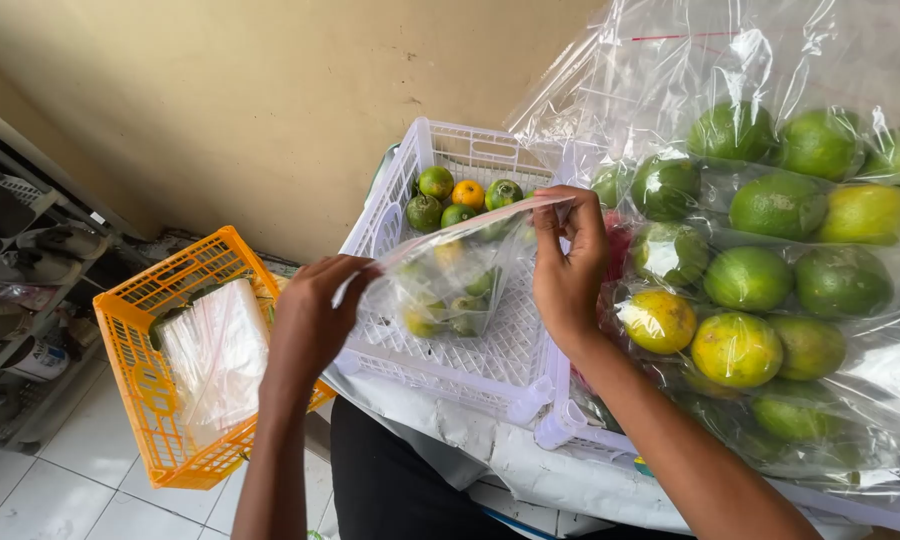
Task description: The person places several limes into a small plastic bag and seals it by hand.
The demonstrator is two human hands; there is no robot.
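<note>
While both hands are pinching the top edge of a small clear bag (450,285) over the white crate (490,372), that edge is running as the bag's long axis, rising slightly from about eight o'clock at the left hand (315,320) to about two o'clock at the right hand (567,262). The left hand is closing its fingers narrowly on the near left corner of the mouth, and the right hand is gripping the far right corner between thumb and fingertips, so neither hand is nearer than the other: the bag is hanging directly between them, its body sagging down toward six o'clock from the stretched edge. Inside it a few small green and yellowish citrus fruits (440,312) are resting at the bottom, just above the crate's floor; whether the bag is touching that floor I cannot tell. At twelve o'clock from the bag, loose citrus (452,198) is lying in the crate's far corner, green with one orange piece. At three o'clock from the right hand, large filled bags of green and yellow citrus (770,270) are piling up, well apart from the left hand. At eight o'clock from the left hand, an orange basket (140,330) is holding a stack of empty clear bags (215,350) on the tiled floor.
</note>
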